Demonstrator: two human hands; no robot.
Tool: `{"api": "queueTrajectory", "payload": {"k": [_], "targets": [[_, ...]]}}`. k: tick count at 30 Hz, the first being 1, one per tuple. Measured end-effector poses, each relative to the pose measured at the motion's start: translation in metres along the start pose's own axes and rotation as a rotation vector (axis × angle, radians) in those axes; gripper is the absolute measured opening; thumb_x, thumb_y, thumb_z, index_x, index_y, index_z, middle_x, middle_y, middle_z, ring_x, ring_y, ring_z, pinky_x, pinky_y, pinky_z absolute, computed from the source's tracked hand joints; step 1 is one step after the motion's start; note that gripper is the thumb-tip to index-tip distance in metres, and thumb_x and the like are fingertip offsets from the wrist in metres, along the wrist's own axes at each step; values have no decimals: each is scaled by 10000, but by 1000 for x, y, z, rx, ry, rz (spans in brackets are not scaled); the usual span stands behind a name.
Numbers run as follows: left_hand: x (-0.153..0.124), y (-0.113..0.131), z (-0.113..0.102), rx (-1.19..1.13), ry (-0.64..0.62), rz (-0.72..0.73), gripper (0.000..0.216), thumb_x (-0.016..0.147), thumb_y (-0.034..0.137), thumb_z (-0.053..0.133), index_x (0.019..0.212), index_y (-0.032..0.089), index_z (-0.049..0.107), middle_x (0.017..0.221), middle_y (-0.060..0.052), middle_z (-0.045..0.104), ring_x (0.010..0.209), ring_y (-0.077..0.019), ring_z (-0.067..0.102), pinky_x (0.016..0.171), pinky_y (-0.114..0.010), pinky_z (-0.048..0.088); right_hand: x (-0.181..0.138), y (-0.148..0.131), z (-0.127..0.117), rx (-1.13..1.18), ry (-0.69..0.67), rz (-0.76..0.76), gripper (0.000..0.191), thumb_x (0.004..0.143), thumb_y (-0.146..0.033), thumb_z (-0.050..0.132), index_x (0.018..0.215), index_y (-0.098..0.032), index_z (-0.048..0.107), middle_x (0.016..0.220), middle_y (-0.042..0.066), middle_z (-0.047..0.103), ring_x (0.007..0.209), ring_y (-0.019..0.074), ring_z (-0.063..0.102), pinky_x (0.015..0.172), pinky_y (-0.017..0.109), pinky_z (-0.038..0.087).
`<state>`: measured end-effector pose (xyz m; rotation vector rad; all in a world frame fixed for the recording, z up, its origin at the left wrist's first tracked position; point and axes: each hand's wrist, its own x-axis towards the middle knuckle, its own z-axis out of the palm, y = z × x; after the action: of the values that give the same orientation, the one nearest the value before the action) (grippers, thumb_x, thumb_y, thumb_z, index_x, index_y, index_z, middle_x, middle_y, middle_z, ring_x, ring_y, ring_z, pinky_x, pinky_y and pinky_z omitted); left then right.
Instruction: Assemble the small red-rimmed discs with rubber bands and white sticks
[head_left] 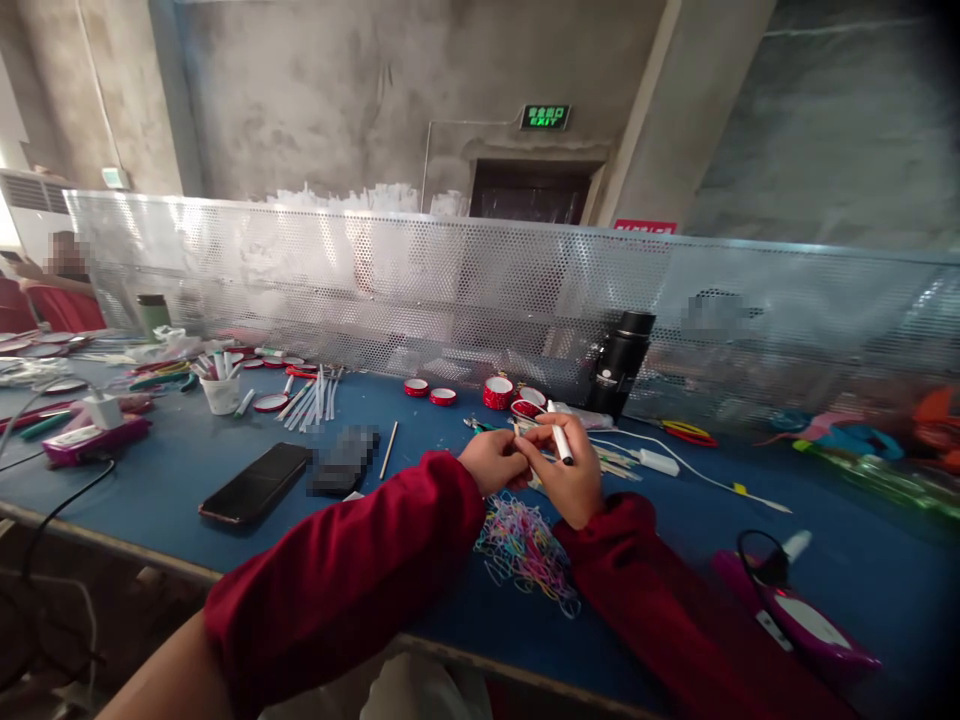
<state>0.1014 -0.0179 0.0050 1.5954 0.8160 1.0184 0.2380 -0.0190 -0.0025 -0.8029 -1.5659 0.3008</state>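
Note:
My left hand [495, 462] is closed, its fingertips pinched against those of my right hand. A thin pale wooden stick [517, 428] shows its tip just above the fingers; the rest is hidden by them. My right hand [570, 478] holds a white marker pen [559, 436], with the dark end pointing down toward me. Just below both hands lies a loose pile of colourful rubber bands [525, 550]. More thin sticks [616, 462] are spread on the table to the right of my right hand.
Two phones, one a black phone [256, 484], lie left on the blue table [442, 625]. Behind stand red tape rolls [498, 392], a black bottle [621, 365] and a perforated metal screen [420, 290]. A cup of markers [220, 390] and purple power strips [806, 625] sit at the sides.

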Motion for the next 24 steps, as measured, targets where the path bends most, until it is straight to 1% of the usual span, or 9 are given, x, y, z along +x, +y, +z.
{"api": "queueTrajectory", "payload": {"k": [7,12,17,24], "targets": [[1,0,-1,-5,-17,-2,113,781,65,470,727,163,488,585,35,579,468,-77,544,505,-207,463,0,-5,0,-13,4,-22,350,765,-375,740,1017,-249,532,762,-1,665,652,199,657,659,374,566],[0,2,-1,-13,-21,-12,124,765,56,445,731,165,495,584,36,571,462,-79,527,495,-209,447,0,-3,-1,-3,-9,-13,348,780,-390,726,1033,-253,529,765,0,663,636,200,655,617,363,563],[1,1,-1,13,-30,14,134,761,47,443,723,160,506,589,28,570,472,-83,527,488,-209,448,1,-2,0,-3,14,9,377,757,-382,750,1032,-252,528,761,1,665,651,212,662,636,374,561],[-2,5,0,-5,-35,-24,145,771,33,443,730,155,511,615,25,587,481,-82,547,510,-216,470,1,-4,0,-10,5,13,386,749,-411,755,1023,-253,533,743,-2,662,617,214,654,592,366,550]]}}
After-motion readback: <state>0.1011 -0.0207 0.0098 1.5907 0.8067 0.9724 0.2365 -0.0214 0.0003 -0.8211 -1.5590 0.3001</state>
